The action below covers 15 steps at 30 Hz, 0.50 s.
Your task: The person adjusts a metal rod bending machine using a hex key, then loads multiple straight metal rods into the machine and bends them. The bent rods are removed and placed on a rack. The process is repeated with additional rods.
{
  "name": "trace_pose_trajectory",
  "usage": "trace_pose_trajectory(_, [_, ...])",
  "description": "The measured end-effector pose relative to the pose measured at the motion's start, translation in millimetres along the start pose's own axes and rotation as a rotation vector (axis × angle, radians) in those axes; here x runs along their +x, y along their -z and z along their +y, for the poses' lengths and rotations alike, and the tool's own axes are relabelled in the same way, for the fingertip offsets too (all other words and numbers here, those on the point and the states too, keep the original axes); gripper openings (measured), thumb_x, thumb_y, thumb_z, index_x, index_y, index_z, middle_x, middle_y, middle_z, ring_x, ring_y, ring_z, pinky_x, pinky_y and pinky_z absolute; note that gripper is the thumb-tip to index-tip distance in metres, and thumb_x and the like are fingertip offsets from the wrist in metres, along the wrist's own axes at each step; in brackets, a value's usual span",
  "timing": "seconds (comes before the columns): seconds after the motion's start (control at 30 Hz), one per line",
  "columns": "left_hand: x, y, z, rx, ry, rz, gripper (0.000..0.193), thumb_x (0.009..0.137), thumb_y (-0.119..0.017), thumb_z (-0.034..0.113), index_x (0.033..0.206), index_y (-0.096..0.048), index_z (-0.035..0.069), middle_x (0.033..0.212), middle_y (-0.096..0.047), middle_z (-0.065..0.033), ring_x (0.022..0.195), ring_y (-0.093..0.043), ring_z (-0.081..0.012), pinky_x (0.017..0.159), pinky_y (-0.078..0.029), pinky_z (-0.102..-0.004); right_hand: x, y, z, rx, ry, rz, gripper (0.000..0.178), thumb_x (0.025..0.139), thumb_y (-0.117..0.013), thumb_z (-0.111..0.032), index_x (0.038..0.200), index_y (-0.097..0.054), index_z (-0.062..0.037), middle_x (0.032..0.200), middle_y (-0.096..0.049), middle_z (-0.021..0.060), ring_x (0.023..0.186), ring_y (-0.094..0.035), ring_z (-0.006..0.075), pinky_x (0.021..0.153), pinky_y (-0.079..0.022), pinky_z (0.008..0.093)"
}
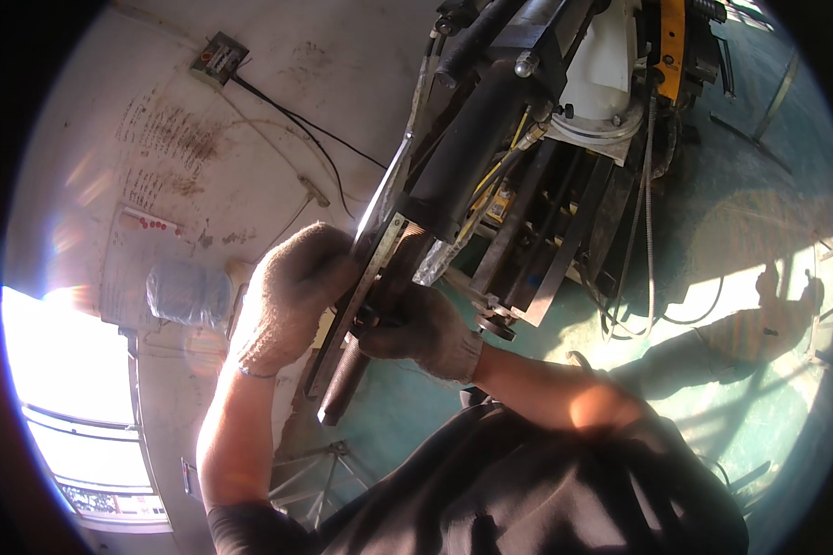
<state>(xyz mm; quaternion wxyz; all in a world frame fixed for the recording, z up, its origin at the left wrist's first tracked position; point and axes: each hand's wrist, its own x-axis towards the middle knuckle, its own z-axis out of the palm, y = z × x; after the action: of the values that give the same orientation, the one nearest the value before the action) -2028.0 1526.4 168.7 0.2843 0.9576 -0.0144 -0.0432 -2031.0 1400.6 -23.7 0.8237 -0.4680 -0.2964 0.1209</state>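
Observation:
Both my hands wear light work gloves with dark palms and fingers. My left hand (296, 291) is closed at the edge of a long, narrow metal strip (378, 262) that slants down beside a machine. Opposite it, my right hand (423, 338) curls its fingers in under the strip, close to a dark threaded rod (345, 381). What the right fingers hold is hidden by the glove and the shadow. Above my hands, a thick black cylinder (477, 139) runs up into the machine.
Right of my hands are dark steel bars (546, 250) and a round knob (496, 326). Hoses and cables (648, 185) hang farther right over the green floor. On the left wall are a switch box (220, 59), a plastic-wrapped bundle (188, 291) and a bright window (69, 370).

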Motion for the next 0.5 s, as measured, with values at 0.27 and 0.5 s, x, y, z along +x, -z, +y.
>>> trace_pose_trajectory(0.27, [-5,-3,8,-0.093,0.117,0.153,0.012,0.108,-0.068,0.015,0.106,-0.072,0.003,0.081,-0.062,-0.0013,0.070,-0.057,-0.0097,0.064,-0.048,-0.0300,2,2,3,0.087,-0.063,-0.004,0.030,0.100,-0.085,-0.029,0.118,-0.072,-0.0088,0.110,-0.076,0.0076,0.103,-0.074,0.0233,0.097,-0.059,0.0398])
trace_pose_trajectory(0.5, [-34,13,-41,-0.152,0.133,0.342,0.013,0.112,-0.069,0.017,0.110,-0.073,0.005,0.081,-0.060,0.0003,0.069,-0.053,-0.0069,0.064,-0.047,-0.0277,-4,-5,17,0.308,-0.090,0.062,0.039,0.098,-0.089,-0.029,0.126,-0.073,-0.0070,0.108,-0.078,0.0072,0.106,-0.075,0.0206,0.102,-0.060,0.0385])
